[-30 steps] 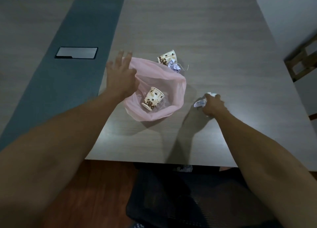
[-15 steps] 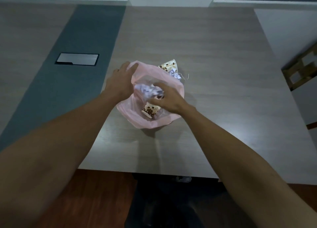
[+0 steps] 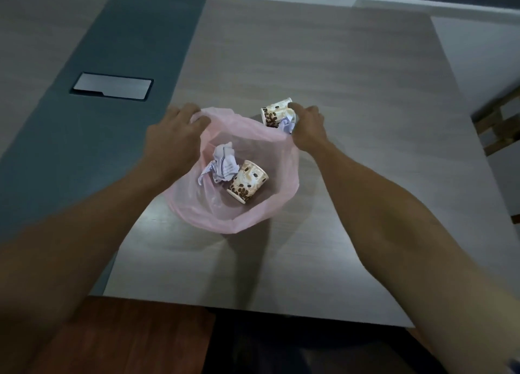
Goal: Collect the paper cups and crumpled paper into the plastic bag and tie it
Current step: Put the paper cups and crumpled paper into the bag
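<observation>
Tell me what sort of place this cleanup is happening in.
Probably an office or meeting room. The large wood-grain table has a grey centre strip with a flush metal cable hatch, and a dark mesh chair sits at its near edge.

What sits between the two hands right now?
In the head view, the pink bag's far rim spans from left hand to right hand.

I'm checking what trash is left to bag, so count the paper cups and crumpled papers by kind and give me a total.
Paper cups: 2, one in the pink bag at and one outside it at
Crumpled papers: 2, one in the bag and one by the outside cup
Total: 4
</observation>
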